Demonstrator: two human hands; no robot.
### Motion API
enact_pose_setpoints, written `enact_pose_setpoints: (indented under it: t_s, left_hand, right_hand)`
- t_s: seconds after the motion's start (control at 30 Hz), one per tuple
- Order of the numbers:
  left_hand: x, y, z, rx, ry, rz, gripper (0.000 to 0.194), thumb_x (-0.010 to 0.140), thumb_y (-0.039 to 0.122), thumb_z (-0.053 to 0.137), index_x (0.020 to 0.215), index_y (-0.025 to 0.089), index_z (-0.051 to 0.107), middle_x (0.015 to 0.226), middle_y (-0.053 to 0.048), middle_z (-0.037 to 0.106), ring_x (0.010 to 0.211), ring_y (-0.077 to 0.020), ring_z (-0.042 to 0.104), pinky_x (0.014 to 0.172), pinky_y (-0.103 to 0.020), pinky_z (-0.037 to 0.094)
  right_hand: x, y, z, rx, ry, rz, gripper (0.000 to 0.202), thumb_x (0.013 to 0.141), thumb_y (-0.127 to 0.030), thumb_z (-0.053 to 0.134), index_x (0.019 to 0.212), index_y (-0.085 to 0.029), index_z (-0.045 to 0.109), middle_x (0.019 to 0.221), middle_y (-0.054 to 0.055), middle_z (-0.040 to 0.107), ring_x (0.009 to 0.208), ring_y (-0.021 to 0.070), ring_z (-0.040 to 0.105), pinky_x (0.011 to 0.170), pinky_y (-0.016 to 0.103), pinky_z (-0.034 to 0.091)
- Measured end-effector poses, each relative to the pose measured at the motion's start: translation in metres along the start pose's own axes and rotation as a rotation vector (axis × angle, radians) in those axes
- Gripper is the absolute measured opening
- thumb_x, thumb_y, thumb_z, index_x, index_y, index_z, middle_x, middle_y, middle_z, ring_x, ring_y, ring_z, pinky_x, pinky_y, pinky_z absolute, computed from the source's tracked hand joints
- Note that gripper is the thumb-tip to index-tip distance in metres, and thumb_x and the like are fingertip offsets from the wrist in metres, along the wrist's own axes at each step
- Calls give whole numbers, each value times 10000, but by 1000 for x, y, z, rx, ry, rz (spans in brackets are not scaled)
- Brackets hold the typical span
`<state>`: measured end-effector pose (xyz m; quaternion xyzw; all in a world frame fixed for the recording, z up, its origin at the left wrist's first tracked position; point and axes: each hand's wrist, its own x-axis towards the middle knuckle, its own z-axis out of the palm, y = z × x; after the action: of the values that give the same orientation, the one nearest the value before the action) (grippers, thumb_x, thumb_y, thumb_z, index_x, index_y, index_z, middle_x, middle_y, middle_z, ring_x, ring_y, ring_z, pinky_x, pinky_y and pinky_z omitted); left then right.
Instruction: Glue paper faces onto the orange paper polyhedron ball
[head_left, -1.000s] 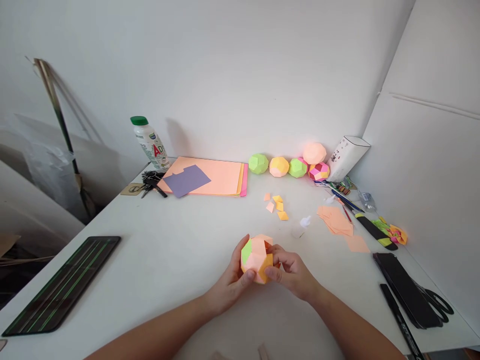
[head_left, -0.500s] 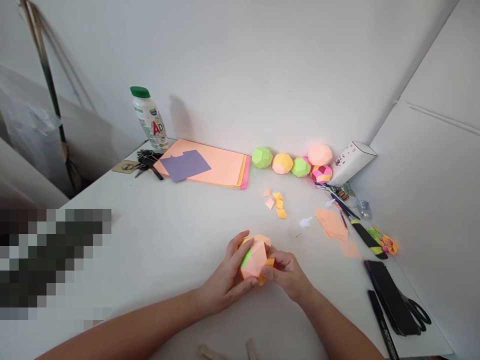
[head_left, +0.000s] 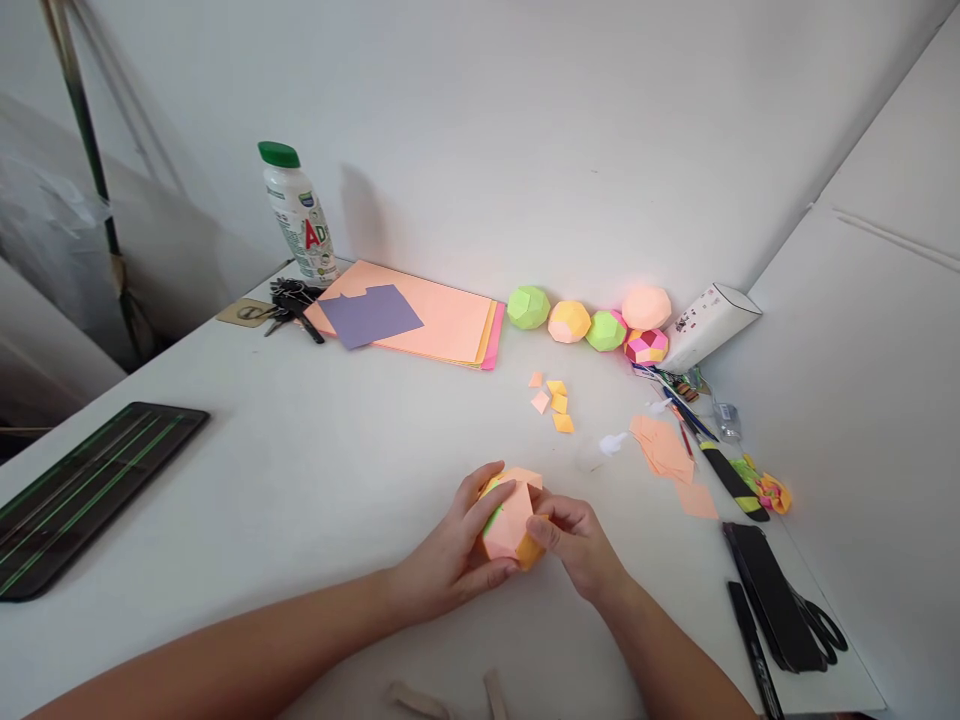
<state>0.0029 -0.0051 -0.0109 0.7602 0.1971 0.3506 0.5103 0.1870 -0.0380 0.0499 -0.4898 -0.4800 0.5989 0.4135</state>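
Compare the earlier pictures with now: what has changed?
A finger of the left hand has moved over the peach, green and orange faceted paper ball, covering more of its green face. The right hand still holds its right side; nothing was let go. The small peach and orange paper pieces stayed put, though the camera view shifted.

White table (head_left: 315, 480) under paper sheets (head_left: 450, 322), keys (head_left: 292, 298)

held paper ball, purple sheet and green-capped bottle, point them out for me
Held paper ball (head_left: 511, 522): head view, on its peach front face
Purple sheet (head_left: 372, 317): head view, on its flat middle
Green-capped bottle (head_left: 299, 216): head view, on its white body, below the cap
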Motion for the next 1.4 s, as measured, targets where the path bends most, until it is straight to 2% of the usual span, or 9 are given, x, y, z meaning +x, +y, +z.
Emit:
enact_pose_setpoints:
  t_s: [0.17,0.27,0.43,0.6,0.8,1.0,1.23,1.3,1.4]
  left_hand:
    - [0,-1,1,33,20,-3,700,886,354,546,1440,376,119,1479,-98,76,1388,-344,114,1078,-535,333]
    - [-1,-2,0,60,30,-13,686,894,362,529,1442,365,117,1482,-106,88,1383,-346,147,1078,-541,330]
    - [-1,-1,-1,92,11,4,680,898,369,517,1442,364,109,1471,-120,108,1366,-355,205,1055,-526,370]
    - [0,-1,-1,139,1,41,709,894,399,512,1449,354,73,1466,-135,100,1366,-388,169,1047,-563,353]
    - [1,-1,-1,150,15,72,750,872,421,543,1450,352,72,1469,-142,109,1359,-395,177,1036,-565,361]
    - [1,-1,0,176,6,83,743,877,417,536,1452,336,73,1472,-150,107,1367,-387,167,1041,-561,353]
    - [-1,-1,-1,161,12,65,754,863,389,571,1445,352,92,1473,-144,135,1357,-376,219,1042,-549,363]
    - [-1,-2,-1,123,12,48,742,855,385,585,1437,348,125,1474,-139,140,1350,-365,240,1044,-536,368]
    - [1,-2,0,32,69,6,671,853,383,591,1402,329,210,1454,-128,186,1346,-337,243,1062,-522,350]
  right_hand:
    - [-1,2,0,-97,44,-28,324,824,-423,616,602,-190,581,729,22,534,813,184,509,756,320,423]
    - [-1,-1,1,-144,-23,-32,330,858,-444,561,652,-189,598,775,33,545,851,188,498,769,326,425]
    - [-2,-6,2,-98,-110,36,273,747,-418,700,661,-184,588,907,40,542,841,183,519,704,307,455]
    - [-2,-6,4,-103,-101,23,283,747,-392,702,609,-186,566,864,36,531,873,193,524,728,311,464]
    - [-2,-1,3,-116,-91,64,307,731,-462,701,662,-187,584,831,23,512,764,166,510,666,302,457]
    - [-2,-2,3,-182,-40,-27,370,752,-470,682,563,-198,516,675,13,486,853,201,491,707,306,433]
    - [-1,-2,2,-252,-37,-76,443,830,-526,567,531,-203,520,634,24,504,903,224,512,763,336,443]
    - [-1,-3,-1,-262,-57,-83,471,864,-569,478,587,-200,575,677,41,545,917,229,520,794,352,444]
    - [-1,-7,-11,-240,-41,-76,450,881,-592,416,894,-211,655,951,83,612,935,225,553,820,368,458]
